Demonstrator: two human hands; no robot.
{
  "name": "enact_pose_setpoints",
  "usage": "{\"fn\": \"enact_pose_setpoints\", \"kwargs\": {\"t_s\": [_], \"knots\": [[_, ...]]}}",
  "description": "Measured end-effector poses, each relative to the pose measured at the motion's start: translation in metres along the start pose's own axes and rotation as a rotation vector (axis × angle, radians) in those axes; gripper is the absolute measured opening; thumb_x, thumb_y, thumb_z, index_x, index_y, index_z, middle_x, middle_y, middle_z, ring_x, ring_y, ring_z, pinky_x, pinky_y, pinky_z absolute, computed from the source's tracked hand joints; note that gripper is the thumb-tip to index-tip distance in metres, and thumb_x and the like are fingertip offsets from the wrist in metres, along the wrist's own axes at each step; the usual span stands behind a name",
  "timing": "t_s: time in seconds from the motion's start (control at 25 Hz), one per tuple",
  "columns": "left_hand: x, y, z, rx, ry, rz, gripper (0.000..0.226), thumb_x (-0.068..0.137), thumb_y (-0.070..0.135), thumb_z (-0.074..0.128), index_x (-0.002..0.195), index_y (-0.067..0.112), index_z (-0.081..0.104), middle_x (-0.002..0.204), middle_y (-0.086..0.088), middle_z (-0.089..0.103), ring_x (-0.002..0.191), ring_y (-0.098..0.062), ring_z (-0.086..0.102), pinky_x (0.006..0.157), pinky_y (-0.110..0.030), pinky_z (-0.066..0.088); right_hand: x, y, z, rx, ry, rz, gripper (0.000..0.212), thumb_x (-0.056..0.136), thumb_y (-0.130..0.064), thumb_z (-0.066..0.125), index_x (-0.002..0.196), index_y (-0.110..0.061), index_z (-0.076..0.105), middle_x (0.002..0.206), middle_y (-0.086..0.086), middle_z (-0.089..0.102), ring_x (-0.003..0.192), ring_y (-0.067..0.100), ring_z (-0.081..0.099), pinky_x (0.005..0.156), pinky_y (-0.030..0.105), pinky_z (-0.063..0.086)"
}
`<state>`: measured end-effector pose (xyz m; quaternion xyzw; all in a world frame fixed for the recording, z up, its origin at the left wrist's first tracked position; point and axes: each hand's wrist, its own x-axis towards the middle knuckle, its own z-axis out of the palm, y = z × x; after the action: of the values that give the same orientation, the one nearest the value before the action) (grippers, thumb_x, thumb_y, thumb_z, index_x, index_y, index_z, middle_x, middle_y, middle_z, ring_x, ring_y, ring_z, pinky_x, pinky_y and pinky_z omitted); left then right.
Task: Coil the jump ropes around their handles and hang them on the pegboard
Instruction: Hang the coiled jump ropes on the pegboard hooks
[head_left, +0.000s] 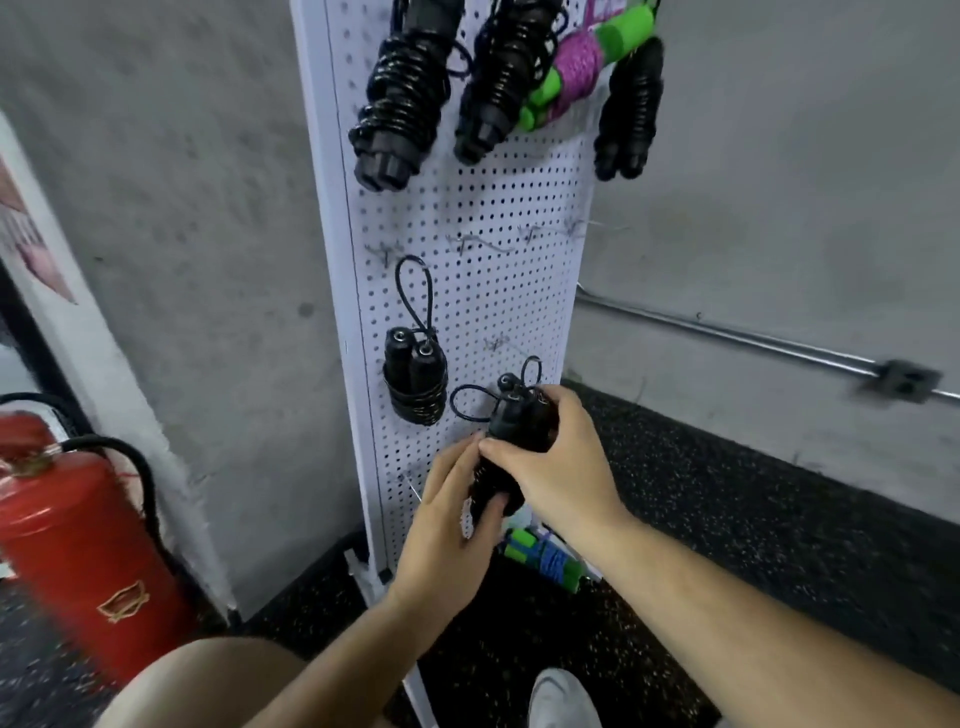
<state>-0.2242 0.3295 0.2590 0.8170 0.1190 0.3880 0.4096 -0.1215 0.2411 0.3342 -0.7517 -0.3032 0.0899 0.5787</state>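
**Black jump rope** (511, 423), coiled round its two paired handles and held in both hands before the lower part of the white pegboard (519, 291). Whether the bundle touches the board cannot be told.

- **Grip:** The right hand (550, 467) wraps over the upper half of the bundle, with fingers curled round it and the thumb on its near side. The left hand (447, 525) clasps the lower half from beneath, with the thumb laid across the coils.
- **Cord loops:** Two small loops of cord stand out above the grip beside the handle caps, one to the upper left and one straight up.
- **Above the grip:** Up and to the left, a second coiled black rope (415, 387) hangs from the board by a long loop. Higher is a row of bare wire hooks (478, 243). Higher still hang three black coiled ropes (400, 98) and a green-handled rope with pink cord (576, 67).
- **Below the grip:** Just below, a green-handled rope with blue cord (545, 558) lies on the dark speckled floor (753, 519) at the board's foot. Further below is a white shoe (561, 699).
- **Left of the grip:** A red fire extinguisher (67, 545) stands well to the left.
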Motion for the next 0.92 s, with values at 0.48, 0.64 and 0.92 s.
{"fn": "enact_pose_setpoints", "kwargs": {"t_s": [0.48, 0.64, 0.92], "knots": [[0.112, 0.084, -0.022, 0.082, 0.068, 0.104, 0.055, 0.101, 0.01, 0.054, 0.149, 0.033, 0.041, 0.139, 0.039, 0.042, 0.132, 0.019, 0.035, 0.095, 0.003, 0.033, 0.059, -0.065, -0.018, 0.217, 0.343, -0.244, 0.079, 0.077, -0.058, 0.078, 0.143, -0.042, 0.038, 0.133, -0.015, 0.057, 0.122, 0.006, 0.057, 0.102, 0.038, 0.051], [0.117, 0.075, -0.021, 0.142, 0.057, 0.007, 0.061, 0.102, 0.015, 0.053, 0.153, 0.039, 0.032, 0.137, 0.047, 0.034, 0.133, 0.02, 0.032, 0.111, -0.01, 0.029, 0.076, -0.063, -0.016, 0.095, 0.212, -0.201, 0.083, 0.082, -0.052, 0.077, 0.151, -0.042, 0.032, 0.148, -0.011, 0.048, 0.13, 0.012, 0.053, 0.108, 0.036, 0.046], [0.1, 0.05, -0.015, 0.164, 0.007, -0.143, 0.063, 0.101, 0.016, 0.054, 0.156, 0.033, 0.028, 0.157, 0.014, 0.039, 0.143, 0.003, 0.031, 0.119, -0.029, 0.033, 0.079, -0.047, -0.01, -0.095, 0.011, -0.202, 0.084, 0.09, -0.039, 0.073, 0.158, -0.033, 0.024, 0.153, -0.004, 0.04, 0.138, 0.014, 0.042, 0.102, 0.019, 0.03]]}}
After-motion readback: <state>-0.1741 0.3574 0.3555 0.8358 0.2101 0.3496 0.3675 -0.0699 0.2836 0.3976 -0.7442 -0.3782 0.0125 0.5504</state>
